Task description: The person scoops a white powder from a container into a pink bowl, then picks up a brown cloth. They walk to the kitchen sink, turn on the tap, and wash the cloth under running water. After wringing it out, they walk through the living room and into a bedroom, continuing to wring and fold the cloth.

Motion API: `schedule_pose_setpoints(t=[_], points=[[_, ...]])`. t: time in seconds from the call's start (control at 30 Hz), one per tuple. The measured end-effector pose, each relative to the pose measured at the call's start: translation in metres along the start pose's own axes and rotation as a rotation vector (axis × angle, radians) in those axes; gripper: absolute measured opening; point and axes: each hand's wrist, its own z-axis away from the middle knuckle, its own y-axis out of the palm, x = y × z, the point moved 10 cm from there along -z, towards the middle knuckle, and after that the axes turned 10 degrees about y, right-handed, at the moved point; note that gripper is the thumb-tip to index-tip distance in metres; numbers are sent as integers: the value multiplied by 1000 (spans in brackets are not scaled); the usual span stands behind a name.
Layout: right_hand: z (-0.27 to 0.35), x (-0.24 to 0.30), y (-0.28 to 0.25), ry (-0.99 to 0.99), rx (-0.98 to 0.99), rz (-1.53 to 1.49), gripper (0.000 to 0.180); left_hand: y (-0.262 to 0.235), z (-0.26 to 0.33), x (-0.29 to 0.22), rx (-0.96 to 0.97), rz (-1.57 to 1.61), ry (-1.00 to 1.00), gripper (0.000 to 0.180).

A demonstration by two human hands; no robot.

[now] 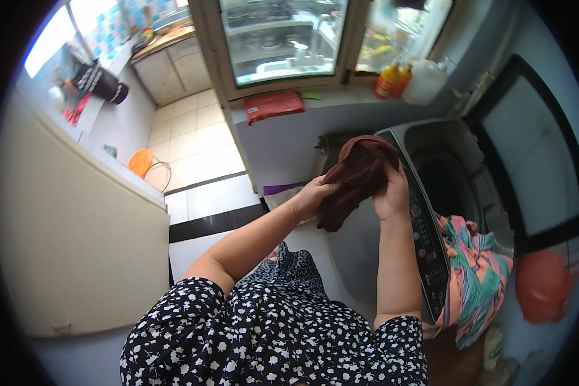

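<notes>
Narrow laundry corner under a window (280, 45), tiled floor (190, 138) off to the left, washer (421, 225) on the right with its lid (537, 154) swung open. Looking at a brown cloth (360, 170) held up in midair, left of the drum (441, 180) and stretched between two hands. Long axis on a slant: folded end up and to the right, loose end hanging down and to the left. Left hand (314, 196) pinched on the left edge, right hand (392, 193) closed round the right edge. Right hand easily the nearer one to the drum, opening off to its right. Striped cloth (473, 276) draped over the washer's near end, well apart from the brown one. Can't really make out the right fingertips, mostly tucked behind fabric.
</notes>
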Motion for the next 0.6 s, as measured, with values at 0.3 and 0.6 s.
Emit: schedule_pose_setpoints(t=[0.3, 0.6], points=[[13, -229, 93, 582, 240, -103, 43, -62, 146, -182, -585, 199, 536, 33], [24, -383, 323, 796, 648, -246, 68, -162, 301, -265, -471, -422, 383, 35]])
